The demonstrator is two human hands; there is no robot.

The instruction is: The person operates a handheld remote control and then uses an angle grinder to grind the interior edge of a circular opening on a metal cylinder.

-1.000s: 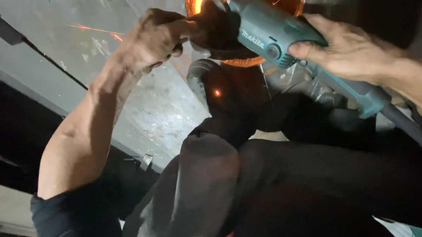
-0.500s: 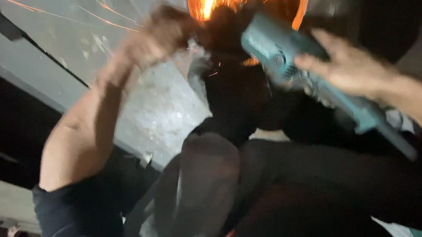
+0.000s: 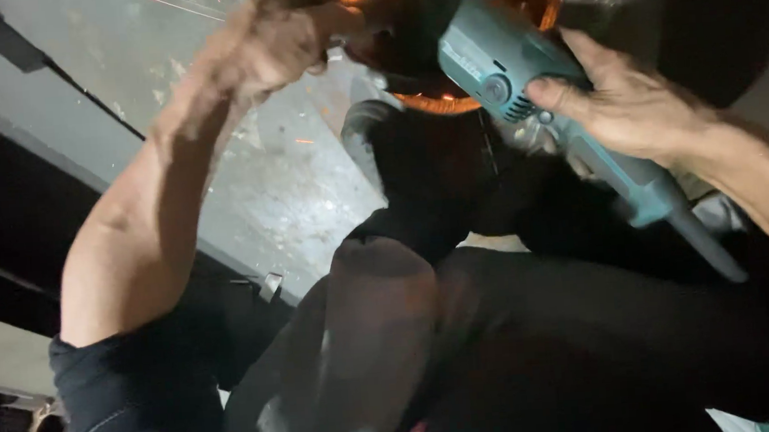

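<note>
Right hand (image 3: 639,108) wraps over the teal body of the angle grinder (image 3: 519,80), fingers curled across the vents, thumb side toward me. I see my left hand (image 3: 277,34) clenched around the side handle near the tool's head, though that handle is mostly hidden under the fist and motion blur. On the grinder's flank, near the head, sits a small light-coloured label strip; its marks are too smeared for me to make out.

The grinder lies high in the middle of the view. Its long axis runs diagonally: the head points up and left, toward the top edge, and the tail with its grey cord sleeve (image 3: 707,243) slopes down to the right. An orange glow and sparks (image 3: 449,103) ring the head, so the disc itself is hard to tell apart from the glare, and the top of it is cut off by the frame.

Behind the hands a scuffed grey metal sheet (image 3: 247,180) slants across the left. Below, dark trouser legs (image 3: 466,346) fill the lower part, their details lost in shadow.
</note>
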